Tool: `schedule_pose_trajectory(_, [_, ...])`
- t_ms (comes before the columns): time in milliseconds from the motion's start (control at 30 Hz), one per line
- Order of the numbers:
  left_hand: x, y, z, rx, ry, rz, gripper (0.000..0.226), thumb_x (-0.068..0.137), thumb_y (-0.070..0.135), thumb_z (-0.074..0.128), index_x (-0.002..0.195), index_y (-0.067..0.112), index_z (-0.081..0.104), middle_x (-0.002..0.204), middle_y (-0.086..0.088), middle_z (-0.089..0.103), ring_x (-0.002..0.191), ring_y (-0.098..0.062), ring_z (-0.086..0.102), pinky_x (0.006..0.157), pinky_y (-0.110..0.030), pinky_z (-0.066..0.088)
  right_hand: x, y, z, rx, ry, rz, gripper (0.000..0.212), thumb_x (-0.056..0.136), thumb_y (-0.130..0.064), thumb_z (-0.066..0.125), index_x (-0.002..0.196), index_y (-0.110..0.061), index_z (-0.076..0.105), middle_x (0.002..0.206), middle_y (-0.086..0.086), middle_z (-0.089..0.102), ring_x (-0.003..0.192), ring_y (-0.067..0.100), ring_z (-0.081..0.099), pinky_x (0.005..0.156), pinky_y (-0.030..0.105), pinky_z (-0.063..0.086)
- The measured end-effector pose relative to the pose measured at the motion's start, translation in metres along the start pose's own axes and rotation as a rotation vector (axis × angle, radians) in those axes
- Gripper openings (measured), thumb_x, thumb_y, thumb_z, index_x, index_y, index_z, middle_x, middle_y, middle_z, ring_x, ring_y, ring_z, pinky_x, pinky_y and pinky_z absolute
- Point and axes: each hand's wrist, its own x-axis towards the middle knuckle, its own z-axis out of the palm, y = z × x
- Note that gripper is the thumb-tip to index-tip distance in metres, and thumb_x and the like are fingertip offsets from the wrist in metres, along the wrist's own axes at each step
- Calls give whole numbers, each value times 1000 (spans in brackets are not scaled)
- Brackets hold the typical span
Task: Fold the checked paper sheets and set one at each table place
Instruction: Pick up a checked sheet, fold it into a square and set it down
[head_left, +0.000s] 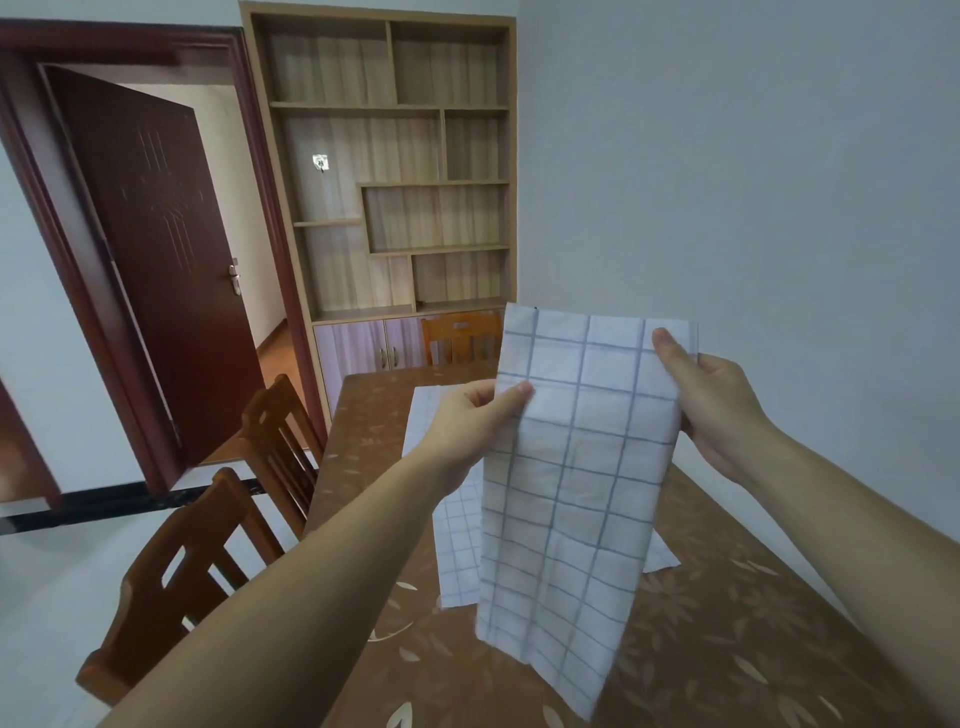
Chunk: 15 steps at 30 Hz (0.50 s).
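A white paper sheet with a blue check pattern (566, 499) hangs in the air above the table, long and narrow as if folded lengthwise. My left hand (467, 421) pinches its left edge with thumb on the front. Gripping the upper right edge is my right hand (711, 400), thumb laid over the front of the paper. More checked sheets (457, 545) lie flat on the table behind and under the held one, partly hidden by it.
The table (727, 649) wears a brown cloth with a leaf print. Two wooden chairs (208, 561) stand along its left side and another chair (460, 338) at the far end. A shelf unit (395, 171) and an open dark door (156, 249) stand behind.
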Motion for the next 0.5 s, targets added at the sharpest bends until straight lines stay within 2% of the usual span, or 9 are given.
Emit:
schedule_pose_trajectory(67, [3, 0, 1, -5, 58, 28, 65, 77, 52, 70, 97, -10, 62, 89, -14, 61, 82, -28, 54, 79, -44, 46, -2, 4, -6, -3, -156, 58, 33, 89, -32, 64, 98, -1, 70, 102, 15, 74, 92, 29, 71, 81, 39, 57])
schedule_pose_trajectory(100, [4, 1, 2, -2, 87, 37, 65, 76, 53, 69, 96, -9, 61, 89, -11, 60, 82, -26, 53, 78, -42, 44, -4, 7, -9, -53, -251, 91, 34, 90, -27, 63, 104, 3, 67, 106, 20, 73, 96, 33, 71, 81, 40, 58])
schedule_pose_trajectory(167, [4, 3, 3, -2, 142, 60, 53, 86, 44, 66, 97, -8, 63, 90, -12, 60, 83, -27, 54, 78, -43, 46, -9, 15, -13, -183, -386, 131, 31, 91, -17, 62, 108, 9, 66, 106, 23, 72, 94, 33, 72, 76, 35, 61])
schedule_pose_trajectory(267, [8, 0, 0, -77, 164, 22, 38, 95, 35, 60, 102, -1, 67, 98, -13, 71, 90, -27, 67, 84, -46, 55, -10, 22, -15, -181, -373, 135, 26, 92, -13, 62, 103, 10, 67, 103, 25, 72, 85, 28, 73, 73, 30, 61])
schedule_pose_trajectory(333, [8, -3, -8, -114, 74, -96, 43, 87, 50, 66, 106, 11, 70, 111, -7, 73, 105, -25, 68, 94, -46, 54, -7, 21, -15, -88, -323, 139, 28, 94, -15, 60, 106, 9, 67, 101, 21, 73, 82, 25, 72, 71, 30, 61])
schedule_pose_trajectory(400, [7, -13, -17, -48, -104, -223, 58, 75, 55, 75, 113, 11, 69, 120, -7, 70, 113, -26, 65, 101, -48, 48, -3, 20, -15, -20, -269, 155, 29, 94, -18, 59, 108, 7, 67, 105, 18, 73, 83, 24, 70, 76, 34, 59])
schedule_pose_trajectory(467, [0, -25, -17, 19, -246, -299, 44, 78, 37, 78, 109, 7, 70, 115, -9, 72, 106, -26, 69, 93, -41, 54, -1, 18, -15, 28, -236, 175, 25, 95, -20, 59, 105, 0, 69, 114, 18, 70, 86, 24, 69, 79, 37, 57])
schedule_pose_trajectory(500, [-2, -30, -16, 53, -262, -303, 34, 79, 28, 76, 105, 6, 71, 111, -9, 74, 102, -25, 71, 88, -38, 56, 0, 18, -16, 53, -224, 184, 23, 95, -22, 59, 104, -4, 70, 116, 16, 70, 85, 22, 69, 76, 36, 56])
